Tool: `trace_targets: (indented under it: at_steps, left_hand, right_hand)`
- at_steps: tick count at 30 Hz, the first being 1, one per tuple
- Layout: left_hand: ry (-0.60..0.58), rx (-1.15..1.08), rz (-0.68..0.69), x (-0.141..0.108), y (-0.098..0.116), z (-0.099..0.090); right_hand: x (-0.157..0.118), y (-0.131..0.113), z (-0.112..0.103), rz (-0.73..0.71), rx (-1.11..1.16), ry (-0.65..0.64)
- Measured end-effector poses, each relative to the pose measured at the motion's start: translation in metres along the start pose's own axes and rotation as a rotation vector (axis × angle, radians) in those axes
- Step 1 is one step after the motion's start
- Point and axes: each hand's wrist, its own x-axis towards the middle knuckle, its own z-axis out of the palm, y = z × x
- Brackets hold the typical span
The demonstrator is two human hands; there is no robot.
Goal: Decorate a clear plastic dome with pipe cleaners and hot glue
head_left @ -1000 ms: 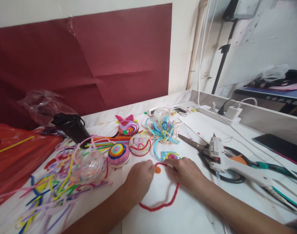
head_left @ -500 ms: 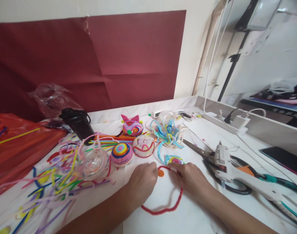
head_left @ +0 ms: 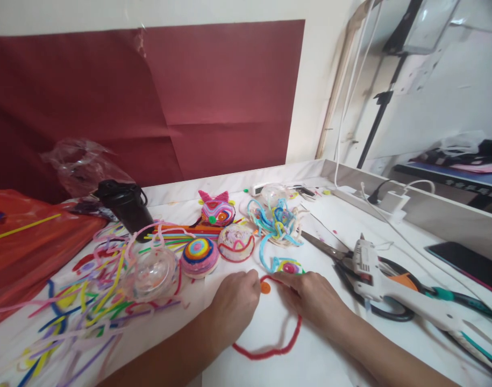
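Observation:
A red pipe cleaner [head_left: 272, 355] curves in a loop between my two hands over the white tabletop. My left hand [head_left: 238, 301] is closed in a pinch on it, the fingertips partly hidden. My right hand [head_left: 310, 298] pinches another stretch of it, the forefinger reaching left. A small orange disc [head_left: 265, 288] lies between the hands. Just beyond them sit a coiled, many-coloured eye-shaped piece [head_left: 289, 266] with blue strands, a ball with coloured rings [head_left: 199, 257] and a pale ball [head_left: 236, 243] with a red curved strip.
Left lie loose pipe cleaners [head_left: 82, 322], a clear plastic dome [head_left: 151, 271] and a black bottle [head_left: 125, 207]. A pink-eared figure [head_left: 216, 208] stands behind. To the right are a white glue gun [head_left: 386, 285], scissors [head_left: 326, 247] and a phone [head_left: 467, 266].
The view has shifted slightly. Both hands keep their grip on the red pipe cleaner, and the loop's shape is almost the same.

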Motion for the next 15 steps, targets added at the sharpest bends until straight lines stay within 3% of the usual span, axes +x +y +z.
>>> trace_targets:
  at_steps: [10,15]
  left_hand:
    - [-0.029,0.055,0.034,0.0008,-0.0005,0.0013]
    - [0.003,-0.011,-0.031,0.0015,-0.0005,0.0013]
  right_hand:
    - [-0.0002,-0.0022,-0.0022,-0.022,-0.061,-0.037]
    - [0.0001,-0.0024,-0.0027,-0.04,-0.064,-0.03]
